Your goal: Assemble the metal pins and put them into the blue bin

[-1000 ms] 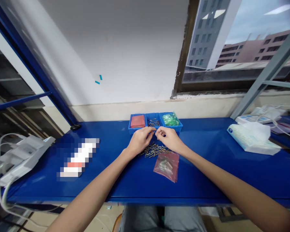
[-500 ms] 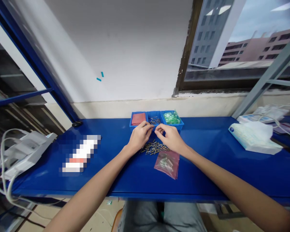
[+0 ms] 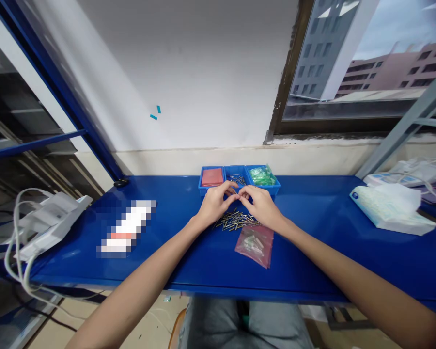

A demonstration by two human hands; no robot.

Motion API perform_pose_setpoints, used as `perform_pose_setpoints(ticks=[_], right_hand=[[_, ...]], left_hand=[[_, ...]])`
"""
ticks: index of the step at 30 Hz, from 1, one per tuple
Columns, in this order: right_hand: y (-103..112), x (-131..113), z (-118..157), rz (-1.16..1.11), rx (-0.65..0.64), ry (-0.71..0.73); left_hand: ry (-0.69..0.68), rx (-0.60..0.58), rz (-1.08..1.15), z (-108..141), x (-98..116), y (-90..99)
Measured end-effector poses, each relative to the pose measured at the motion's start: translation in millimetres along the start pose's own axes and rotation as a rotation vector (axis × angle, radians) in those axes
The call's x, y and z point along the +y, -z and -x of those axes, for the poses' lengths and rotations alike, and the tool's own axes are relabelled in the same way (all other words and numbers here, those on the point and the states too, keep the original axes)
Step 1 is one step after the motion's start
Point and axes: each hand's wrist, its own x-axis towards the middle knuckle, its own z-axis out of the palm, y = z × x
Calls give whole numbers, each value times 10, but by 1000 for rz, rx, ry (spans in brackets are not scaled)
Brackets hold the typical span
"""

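Observation:
My left hand (image 3: 218,201) and my right hand (image 3: 258,200) meet fingertip to fingertip above the middle of the table. The fingers of both are curled and pinched; what lies between them is too small to make out. Just below the hands, a loose pile of thin metal pins (image 3: 236,220) is spread on the table. Under my right wrist lies a pink plastic bag (image 3: 253,246) with pale pieces showing in it. Behind the hands stands a blue three-part bin (image 3: 280,186). It holds red sheets or bags (image 3: 211,177), more metal pins (image 3: 236,179) and green clear packets (image 3: 262,175).
The blue table (image 3: 312,218) runs along a wall. White power strips with cables (image 3: 54,225) are at the left, near a blurred-out patch (image 3: 127,230). A tissue pack (image 3: 388,211) and white devices (image 3: 403,174) sit at the right by a grey post (image 3: 403,121).
My hands have come together, the fingertips now touching where a small gap showed before. The whole view has shifted slightly, with the table's things appearing a little further right.

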Motion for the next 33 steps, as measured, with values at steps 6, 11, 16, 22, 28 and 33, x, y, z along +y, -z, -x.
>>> perform_pose_setpoints(ticks=[6,11,16,22,28,33], right_hand=[[55,44,-132,278,26,17],[113,165,-494,444,73,-38],[140,86,-389,364,54,25],[113,47,49,180,-185,-25],[76,85,41,70,-318,-46],[44,75,72,89,-322,-25]], left_hand=[[2,133,-101,-13,12,18],[-17,179,-177,-28,15,55],[-13,61,-270,-13,34,91],[4,-180,-341,-2,21,105],[-23,-296,-417,-4,12,116],[-30,-347,-453,13,-12,92]])
